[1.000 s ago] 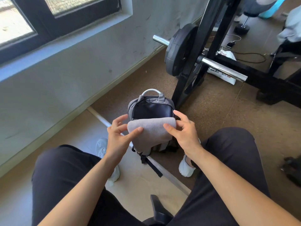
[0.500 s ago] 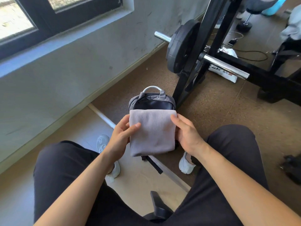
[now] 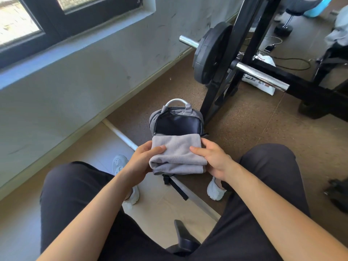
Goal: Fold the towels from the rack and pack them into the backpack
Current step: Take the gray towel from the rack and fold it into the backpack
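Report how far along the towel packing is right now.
Done: the grey towel is folded into a compact stack, and the backpack stands unzipped on the floor. In hand: the left hand and right hand grip the towel's two sides just in front of the opening. Left: lowering it in; the visible dark lining shows no towel inside. Whether more towels wait cannot be told.

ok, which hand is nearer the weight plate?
Right. The right hand grips the towel below the weight plate; the left hand grips its opposite side, toward the wall.
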